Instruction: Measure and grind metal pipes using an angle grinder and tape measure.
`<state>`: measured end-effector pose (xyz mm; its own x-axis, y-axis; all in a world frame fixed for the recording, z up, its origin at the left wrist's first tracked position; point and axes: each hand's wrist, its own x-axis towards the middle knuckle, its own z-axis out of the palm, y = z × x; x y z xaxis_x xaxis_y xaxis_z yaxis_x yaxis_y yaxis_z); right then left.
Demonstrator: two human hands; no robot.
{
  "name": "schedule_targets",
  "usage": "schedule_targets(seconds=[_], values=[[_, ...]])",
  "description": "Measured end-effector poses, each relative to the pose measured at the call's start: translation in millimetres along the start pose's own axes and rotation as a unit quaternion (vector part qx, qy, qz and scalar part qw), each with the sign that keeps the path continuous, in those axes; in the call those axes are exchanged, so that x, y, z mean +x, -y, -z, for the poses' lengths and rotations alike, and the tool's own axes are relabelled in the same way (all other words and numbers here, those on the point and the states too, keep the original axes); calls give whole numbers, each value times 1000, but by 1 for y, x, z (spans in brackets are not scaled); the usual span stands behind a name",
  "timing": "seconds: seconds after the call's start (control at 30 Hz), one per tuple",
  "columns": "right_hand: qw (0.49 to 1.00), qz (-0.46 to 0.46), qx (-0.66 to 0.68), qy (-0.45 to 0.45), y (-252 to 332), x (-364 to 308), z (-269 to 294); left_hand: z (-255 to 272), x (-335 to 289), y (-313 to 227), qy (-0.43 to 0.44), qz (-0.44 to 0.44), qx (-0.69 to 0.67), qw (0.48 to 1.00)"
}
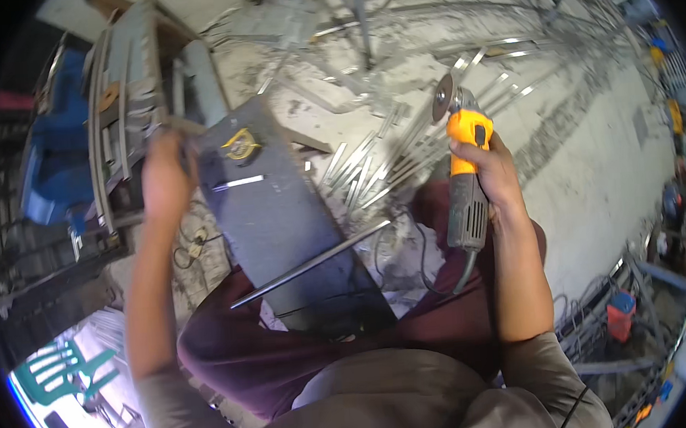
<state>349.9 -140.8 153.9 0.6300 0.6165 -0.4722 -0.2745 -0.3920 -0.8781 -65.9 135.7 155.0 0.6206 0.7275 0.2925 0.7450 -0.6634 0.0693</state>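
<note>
My right hand (491, 164) grips a yellow-and-grey angle grinder (467, 197) around its body. Its cutting disc (444, 97) points up and away from me, and a dark cord runs from its rear end. Off to the left, my left hand (168, 174) reaches beside a metal frame; its fingers are smeared by motion, so what they hold or touch cannot be made out. Between my arms lies a dark board (280, 226). On it rest a yellow tape measure (240, 145), a short bright metal piece (237, 184) and a long metal tube (314, 262) laid slantwise.
Several cut metal strips (368, 168) are scattered on the dusty floor (587, 181) beyond the board. A blue machine-like object (60, 146) stands at the left. A green plastic chair (64, 373) is lower left, and a red container (621, 318) sits among metal bars at right.
</note>
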Motion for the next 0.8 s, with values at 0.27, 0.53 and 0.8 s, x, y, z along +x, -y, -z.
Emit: schedule_targets(seconds=[0.27, 0.53, 0.8], values=[[974, -75, 203, -65, -18, -8, 84, -32, -175, -179, 345, -119, -106, 925], [949, -140, 277, -63, -37, -10, 136, -52, -136, -139, 324, -14, -37, 945], [941, -117, 310, -64, -27, -11, 142, -33, -112, -166, 333, -10, -39, 942]])
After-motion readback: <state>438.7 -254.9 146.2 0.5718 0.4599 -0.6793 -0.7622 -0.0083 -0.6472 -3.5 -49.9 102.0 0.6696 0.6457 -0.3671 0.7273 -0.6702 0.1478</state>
